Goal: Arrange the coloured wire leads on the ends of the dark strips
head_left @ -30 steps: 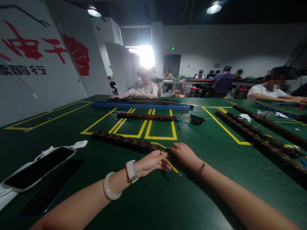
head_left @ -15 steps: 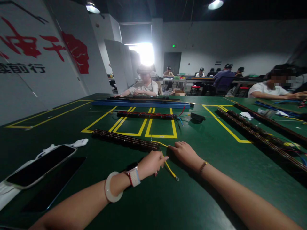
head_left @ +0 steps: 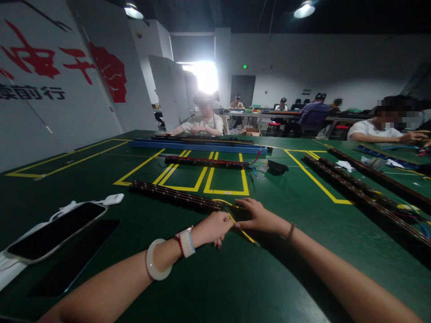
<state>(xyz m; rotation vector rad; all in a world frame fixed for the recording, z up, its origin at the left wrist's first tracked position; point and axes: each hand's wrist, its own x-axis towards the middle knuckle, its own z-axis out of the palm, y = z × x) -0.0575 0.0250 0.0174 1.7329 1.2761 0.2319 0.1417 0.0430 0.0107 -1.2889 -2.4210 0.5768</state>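
Thumb and fingers of the left hand [head_left: 213, 228] pinch a yellow wire [head_left: 248, 236] beside a dark, copper-lined bar's [head_left: 175, 195] right end; the right hand [head_left: 261, 216] arches alongside, fingers spread, above a green table [head_left: 208, 287].

At upper left I read red 干 [head_left: 76, 65] and black 前行 [head_left: 52, 93] on the wall [head_left: 72, 119]. I cannot read the green sign [head_left: 244, 66], upper centre.

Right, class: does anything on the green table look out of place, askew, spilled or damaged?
A little: a crumpled white scrap lies loose between dark strips on the right, like litter. Also, the near strip by the left hand looks askew to the yellow tape outlines. No spill or damage shows.
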